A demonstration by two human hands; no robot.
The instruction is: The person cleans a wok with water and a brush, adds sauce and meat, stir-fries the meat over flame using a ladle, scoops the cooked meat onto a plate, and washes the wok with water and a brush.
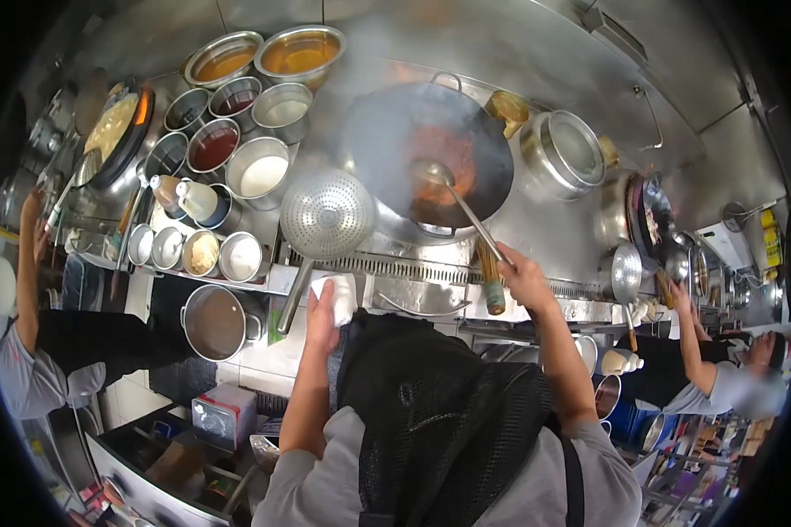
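My right hand (527, 279) is wrapped round the long handle of a metal ladle (476, 217). The ladle's bowl rests in red-orange food (452, 149) inside a large dark wok (492, 145), and steam hides much of the wok's left side. My left hand (321, 318) grips a folded white cloth (343, 300) near the counter's front edge. Just beyond it lies a perforated skimmer (328, 215), its handle pointing toward me. A bamboo wok brush (493, 285) stands beside my right hand.
Left of the wok are several metal pots of sauces (213, 146), squeeze bottles (198, 201) and small seasoning cups (204, 253). Stacked metal pots (564, 154) stand to its right. A pot (213, 323) sits below the counter at left. Co-workers stand at both sides, one at right (720, 378).
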